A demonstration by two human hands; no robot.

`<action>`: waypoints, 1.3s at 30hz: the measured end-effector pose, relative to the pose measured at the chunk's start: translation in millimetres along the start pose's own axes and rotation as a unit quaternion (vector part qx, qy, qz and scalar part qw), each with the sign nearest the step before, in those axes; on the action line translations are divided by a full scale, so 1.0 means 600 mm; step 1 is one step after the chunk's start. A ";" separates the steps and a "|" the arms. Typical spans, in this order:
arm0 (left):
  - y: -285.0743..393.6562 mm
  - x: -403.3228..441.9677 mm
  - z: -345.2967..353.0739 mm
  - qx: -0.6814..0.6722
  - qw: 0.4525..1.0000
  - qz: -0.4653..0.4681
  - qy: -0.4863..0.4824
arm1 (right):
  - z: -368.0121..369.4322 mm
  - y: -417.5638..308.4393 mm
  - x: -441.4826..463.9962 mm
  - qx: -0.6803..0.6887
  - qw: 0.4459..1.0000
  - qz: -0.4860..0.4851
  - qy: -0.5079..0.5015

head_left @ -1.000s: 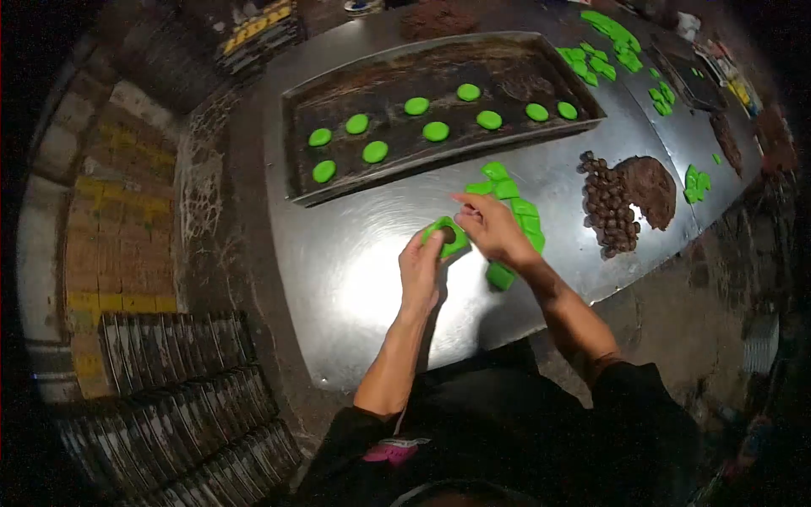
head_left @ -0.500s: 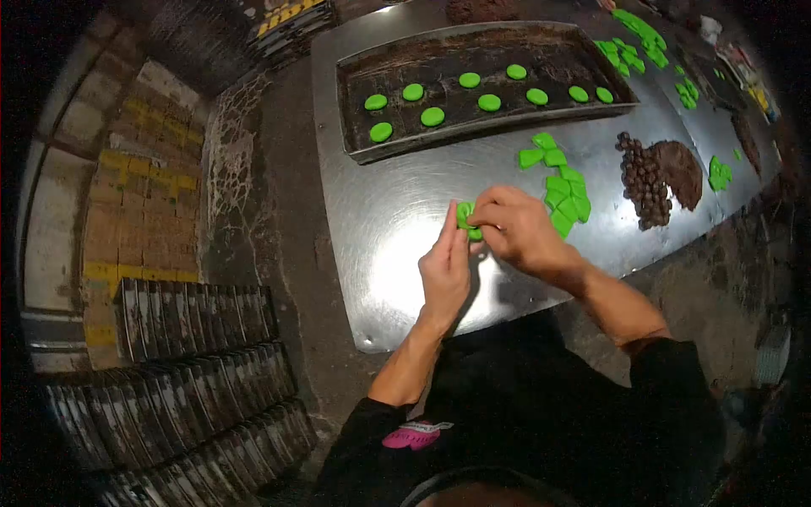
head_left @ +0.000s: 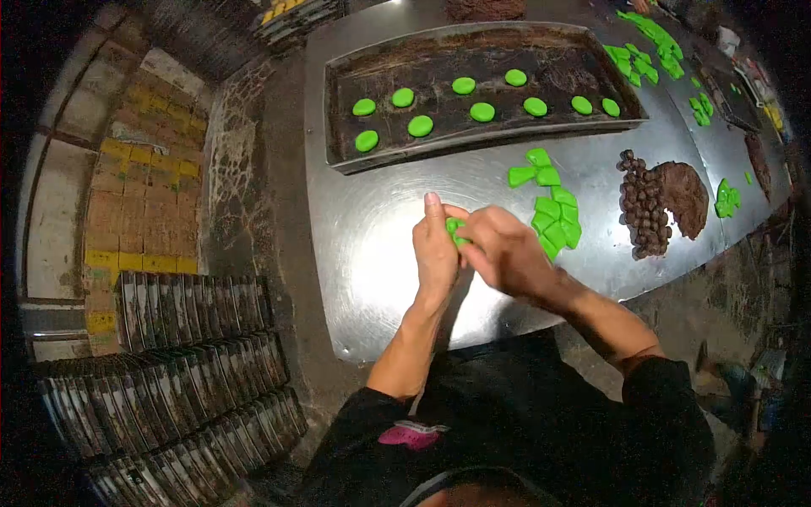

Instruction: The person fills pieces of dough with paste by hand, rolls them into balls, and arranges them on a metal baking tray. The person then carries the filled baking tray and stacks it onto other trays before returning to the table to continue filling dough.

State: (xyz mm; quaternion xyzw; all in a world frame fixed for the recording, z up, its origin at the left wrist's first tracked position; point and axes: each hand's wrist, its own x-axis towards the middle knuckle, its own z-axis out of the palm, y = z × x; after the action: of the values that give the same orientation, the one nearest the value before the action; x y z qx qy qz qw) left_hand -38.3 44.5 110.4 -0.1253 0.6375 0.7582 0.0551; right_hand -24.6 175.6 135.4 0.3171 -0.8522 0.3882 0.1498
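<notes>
Over the front of the metal table, my left hand [head_left: 435, 252] is closed around a small piece of green dough [head_left: 454, 230], thumb pointing up. My right hand [head_left: 507, 253] presses against the same piece from the right with bent fingers, hiding much of it. Just right of my hands lies a group of cut green dough pieces [head_left: 557, 221]. Farther right are dark brown balls [head_left: 645, 211] beside a larger brown lump [head_left: 683, 198]. Behind my hands, several round green dough discs [head_left: 482, 111] sit spaced out in a dark baking tray [head_left: 490, 142].
The metal table [head_left: 363, 220] has its left edge beside a dark floor. More green dough [head_left: 655, 38] lies at the far right. Stacked dark trays [head_left: 194, 313] stand at lower left, with stacked cartons [head_left: 152, 203] behind. Someone's hand [head_left: 642, 6] shows at the top right.
My left hand has turned, its thumb now upright and the dough lower in its grip. My right hand has come down slightly over the dough. The whole view has shifted a little.
</notes>
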 end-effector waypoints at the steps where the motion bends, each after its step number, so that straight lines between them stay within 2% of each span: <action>1: -0.005 0.004 0.002 -0.004 1.000 0.002 -0.008 | 0.001 0.020 -0.004 0.037 0.998 0.049 -0.022; 2: -0.004 0.004 0.008 -0.004 1.000 0.002 -0.007 | 0.001 0.038 -0.004 0.073 0.992 0.095 -0.044; 3: 0.002 0.001 0.013 -0.035 0.999 0.017 -0.009 | -0.006 0.049 0.007 0.142 0.984 0.103 -0.021; 4: 0.005 -0.003 0.013 -0.066 0.997 0.034 -0.010 | -0.009 0.046 0.016 0.143 0.985 0.097 -0.022; 5: 0.006 -0.005 0.001 -0.006 0.999 0.045 -0.019 | -0.016 0.036 0.030 0.159 0.978 0.131 -0.012; 6: 0.004 -0.004 -0.005 -0.008 0.999 0.050 -0.013 | -0.017 0.026 0.042 0.176 0.971 0.164 -0.004; 8: -0.005 -0.009 -0.017 0.054 0.995 0.078 -0.027 | -0.003 0.027 0.042 0.185 0.970 0.150 -0.051; 10: -0.026 -0.001 -0.032 0.056 0.994 0.091 -0.001 | 0.031 0.020 0.029 0.115 0.991 0.054 -0.041; 12: -0.044 -0.006 -0.049 -0.006 0.998 0.041 0.037 | 0.060 -0.009 0.004 0.026 0.998 -0.051 -0.003; 13: -0.048 -0.020 -0.063 -0.058 0.998 -0.021 0.016 | 0.069 -0.028 -0.012 -0.013 0.999 -0.042 -0.013; 14: -0.055 -0.035 -0.069 -0.064 0.997 -0.030 0.011 | 0.076 -0.044 -0.028 -0.053 0.998 -0.028 -0.024; 16: -0.081 -0.075 -0.078 -0.180 0.965 -0.180 -0.062 | 0.090 -0.033 -0.076 -0.051 0.995 -0.031 -0.074; 17: -0.138 -0.083 -0.093 -0.236 0.940 -0.203 -0.143 | 0.092 -0.036 -0.104 0.042 0.989 0.078 -0.122; 18: -0.147 -0.102 -0.116 -0.120 0.955 -0.223 -0.155 | 0.095 -0.039 -0.131 0.137 0.959 0.200 -0.146; 19: -0.211 -0.108 -0.147 -0.032 0.973 -0.154 -0.167 | 0.097 -0.042 -0.159 0.206 0.914 0.316 -0.149; 20: -0.227 -0.114 -0.173 0.019 0.978 -0.140 -0.154 | 0.094 -0.050 -0.173 0.195 0.877 0.407 -0.168; 21: -0.242 -0.121 -0.198 0.071 0.979 -0.127 -0.141 | 0.106 -0.038 -0.203 0.189 0.871 0.421 -0.169; 22: -0.205 -0.126 -0.225 0.089 0.976 -0.171 -0.106 | 0.131 -0.013 -0.246 0.048 0.931 0.309 -0.189; 23: -0.201 -0.133 -0.260 0.064 0.980 -0.168 -0.079 | 0.145 -0.001 -0.272 -0.093 0.956 0.184 -0.207; 24: -0.199 -0.137 -0.291 0.035 0.985 -0.159 -0.047 | 0.142 0.009 -0.263 -0.097 0.954 0.188 -0.213; 26: -0.191 -0.161 -0.349 -0.014 0.990 -0.134 0.038 | 0.142 0.006 -0.241 -0.230 0.880 0.207 -0.361; 27: -0.188 -0.168 -0.378 0.006 0.991 -0.118 0.069 | 0.129 -0.004 -0.205 -0.230 0.879 0.208 -0.363; 29: -0.193 -0.189 -0.439 0.011 0.987 -0.084 0.136 | 0.103 -0.029 -0.128 -0.081 0.930 0.216 -0.286; 30: -0.201 -0.203 -0.465 0.000 0.983 -0.068 0.168 | 0.120 -0.031 -0.117 -0.078 0.929 0.215 -0.290; 31: -0.194 -0.216 -0.475 -0.008 0.974 -0.065 0.215 | 0.139 -0.030 -0.107 -0.108 0.968 0.155 -0.164; 32: -0.194 -0.225 -0.487 -0.008 0.974 -0.062 0.219 | 0.156 -0.021 -0.101 -0.135 0.986 0.090 -0.032; 33: -0.200 -0.237 -0.498 -0.013 0.967 -0.054 0.250 | 0.190 0.010 -0.132 -0.200 0.969 0.096 -0.108; 34: -0.206 -0.250 -0.507 -0.018 0.958 -0.047 0.282 | 0.223 0.031 -0.162 -0.198 0.969 0.095 -0.110; 36: -0.213 -0.254 -0.492 -0.040 0.953 -0.048 0.296 | 0.258 0.055 -0.173 -0.246 0.938 0.092 -0.228; 37: -0.213 -0.254 -0.478 -0.040 0.954 -0.052 0.294 | 0.256 0.052 -0.171 -0.257 0.908 0.129 -0.305; 39: -0.216 -0.251 -0.455 -0.042 0.960 -0.070 0.268 | 0.265 0.046 -0.180 -0.249 0.910 0.146 -0.298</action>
State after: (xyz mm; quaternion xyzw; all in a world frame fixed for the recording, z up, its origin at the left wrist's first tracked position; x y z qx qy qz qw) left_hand 170.8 -188.2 -16.5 -0.3708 0.5861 0.7170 -0.0704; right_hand 37.6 114.8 -38.3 0.2429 -0.9629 0.0687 -0.0953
